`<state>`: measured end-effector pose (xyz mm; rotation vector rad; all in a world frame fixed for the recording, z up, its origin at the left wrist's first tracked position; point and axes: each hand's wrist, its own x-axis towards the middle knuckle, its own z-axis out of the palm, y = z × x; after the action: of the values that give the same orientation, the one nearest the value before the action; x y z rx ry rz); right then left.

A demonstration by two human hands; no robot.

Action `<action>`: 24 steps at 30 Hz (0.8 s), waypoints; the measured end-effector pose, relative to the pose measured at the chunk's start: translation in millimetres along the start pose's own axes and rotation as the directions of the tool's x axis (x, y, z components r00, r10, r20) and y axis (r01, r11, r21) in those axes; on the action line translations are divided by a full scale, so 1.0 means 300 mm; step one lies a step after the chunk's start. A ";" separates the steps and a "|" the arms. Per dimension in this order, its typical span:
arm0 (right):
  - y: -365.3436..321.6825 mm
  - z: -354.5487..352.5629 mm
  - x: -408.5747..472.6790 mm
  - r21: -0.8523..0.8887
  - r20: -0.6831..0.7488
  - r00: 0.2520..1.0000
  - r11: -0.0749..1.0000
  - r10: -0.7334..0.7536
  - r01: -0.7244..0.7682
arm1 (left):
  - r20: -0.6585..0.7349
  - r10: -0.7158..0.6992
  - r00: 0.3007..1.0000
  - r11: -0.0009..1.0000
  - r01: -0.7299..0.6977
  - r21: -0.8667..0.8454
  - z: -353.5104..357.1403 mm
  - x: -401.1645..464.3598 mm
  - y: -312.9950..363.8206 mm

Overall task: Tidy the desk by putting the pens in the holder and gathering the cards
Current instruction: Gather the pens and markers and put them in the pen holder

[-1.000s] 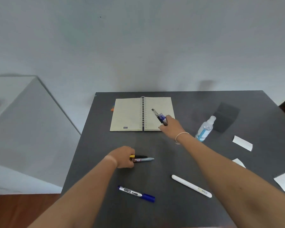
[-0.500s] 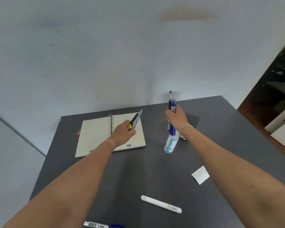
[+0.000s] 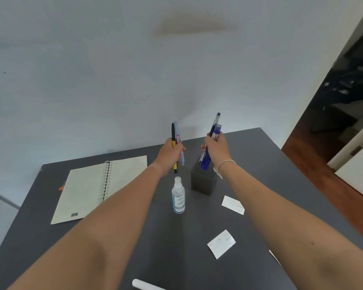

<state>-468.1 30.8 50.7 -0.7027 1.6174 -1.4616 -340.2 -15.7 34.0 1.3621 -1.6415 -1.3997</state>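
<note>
My left hand [image 3: 169,155] grips two pens upright, a black-and-yellow pen [image 3: 173,135] and a pale blue pen [image 3: 177,130], held just left of the dark grey square holder [image 3: 202,181]. My right hand [image 3: 217,148] grips a blue pen [image 3: 217,130] and a clear black-tipped pen [image 3: 216,119], their lower ends right above the holder's opening. Two white cards [image 3: 233,205] [image 3: 221,243] lie on the dark desk [image 3: 260,164] in front of the holder. A white pen [image 3: 144,285] lies at the near edge, partly cut off.
A clear spray bottle [image 3: 178,195] stands just in front of my left hand, beside the holder. An open spiral notebook [image 3: 96,189] lies at the left. Another white card's edge [image 3: 274,256] peeks out by my right forearm. A wall rises behind the desk.
Both hands have risen and come together over the holder, pens now upright. The view has shifted right and forward; the blue marker has dropped out of sight.
</note>
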 end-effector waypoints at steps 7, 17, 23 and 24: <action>0.085 -0.043 0.040 -0.075 0.022 0.999 0.996 -0.039 0.040 | 0.112 -0.026 0.993 1.000 0.026 -0.006 0.086 0.044 0.000; 0.171 -0.058 0.066 -0.085 -0.003 1.000 0.996 0.010 -0.010 | 0.129 -0.032 0.991 0.999 0.033 -0.003 0.153 0.075 0.003; 0.185 -0.070 0.064 -0.081 0.006 1.000 0.997 0.009 -0.009 | 0.166 -0.057 0.984 0.998 0.053 0.029 0.166 0.076 -0.010; 0.185 -0.071 0.065 -0.082 0.006 1.000 0.997 -0.001 0.002 | 0.168 -0.058 0.984 0.998 0.055 0.025 0.166 0.073 -0.016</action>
<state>-489.4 34.7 -7.9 -0.7542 1.6801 -1.3992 -390.1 -18.5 11.7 1.3424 -1.7407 -1.5730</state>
